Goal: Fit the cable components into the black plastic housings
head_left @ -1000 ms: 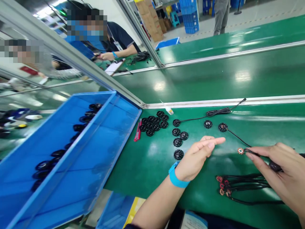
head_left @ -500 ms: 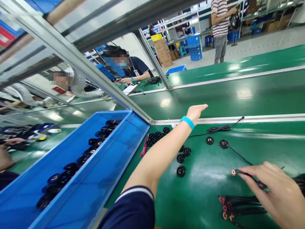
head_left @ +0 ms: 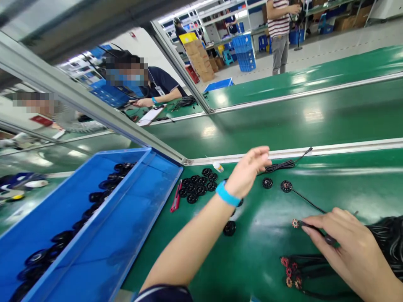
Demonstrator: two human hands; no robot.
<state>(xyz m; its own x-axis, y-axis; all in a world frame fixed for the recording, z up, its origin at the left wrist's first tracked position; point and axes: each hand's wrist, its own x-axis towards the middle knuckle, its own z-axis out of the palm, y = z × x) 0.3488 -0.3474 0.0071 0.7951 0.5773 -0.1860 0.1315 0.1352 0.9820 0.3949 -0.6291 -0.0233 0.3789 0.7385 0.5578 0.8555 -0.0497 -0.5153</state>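
My left hand (head_left: 250, 167), with a blue wristband (head_left: 227, 193), hovers over the green bench with its fingers loosely bent and nothing visible in them. It is just left of a coiled black cable (head_left: 280, 165) and above a cluster of black round parts (head_left: 197, 186). My right hand (head_left: 349, 249) pinches a thin black cable (head_left: 315, 228) against the bench; a small red-and-copper wound core (head_left: 295, 223) sits at the cable's end. Two more black round parts (head_left: 267, 183) (head_left: 286, 186) lie beyond it, one with a lead attached.
A long blue tray (head_left: 132, 226) with a row of black round parts stands at the left. A red-handled tool (head_left: 175, 201), a small white bottle (head_left: 217, 167), a lone black part (head_left: 229, 227) and a bundle of wired cores (head_left: 289, 270) lie on the bench. Other people work beyond the conveyor belt (head_left: 283, 121).
My left arm, stretched far toward the conveyor rail half a second ago, has drawn back and lowered over the black parts. My right hand keeps its pinch on the cable.
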